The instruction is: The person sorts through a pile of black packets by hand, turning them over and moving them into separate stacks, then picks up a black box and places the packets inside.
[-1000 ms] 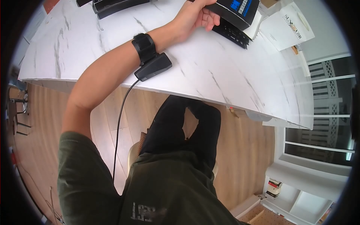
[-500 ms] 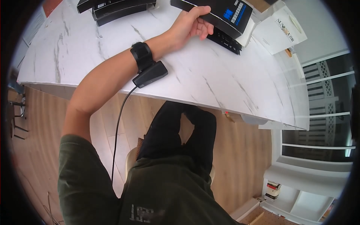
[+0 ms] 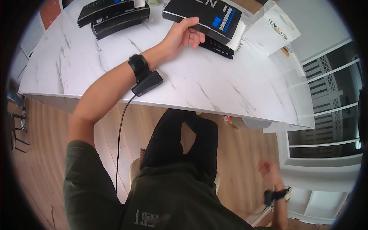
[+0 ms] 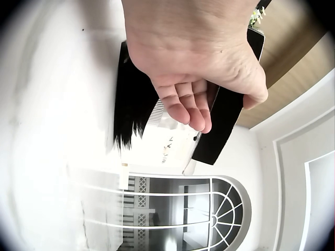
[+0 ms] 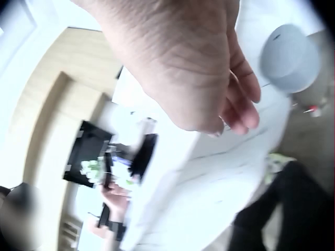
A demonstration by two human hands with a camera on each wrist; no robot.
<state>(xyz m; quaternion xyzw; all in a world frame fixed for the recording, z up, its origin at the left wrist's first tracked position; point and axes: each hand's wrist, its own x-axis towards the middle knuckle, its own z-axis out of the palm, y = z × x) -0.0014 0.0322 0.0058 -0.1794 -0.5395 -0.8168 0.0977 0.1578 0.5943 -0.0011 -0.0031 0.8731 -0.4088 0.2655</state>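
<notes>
My left hand [image 3: 178, 38] grips the near edge of a black box [image 3: 214, 17] with blue and white print, thumb on top and fingers under it. In the left wrist view the same hand [image 4: 193, 68] has its thumb on the outer side of the black box [image 4: 225, 120], fingers curled against it. Below the held box lies another black item [image 3: 216, 48] on the table. My right hand [image 3: 271, 174] is away from the table at the lower right, blurred and holding nothing; the right wrist view shows its fingers [image 5: 241, 104] loosely bent.
Black boxes [image 3: 120, 21] are stacked at the table's back left. A white paper bag [image 3: 270, 30] stands at the back right of the marbled table [image 3: 245, 76]. A cable [image 3: 119, 145] hangs from the left wrist camera. Shelves [image 3: 320, 203] stand at the lower right.
The held box and my left hand have shifted left and nearer in the head view, which has itself moved. My right hand has come into view at the lower right.
</notes>
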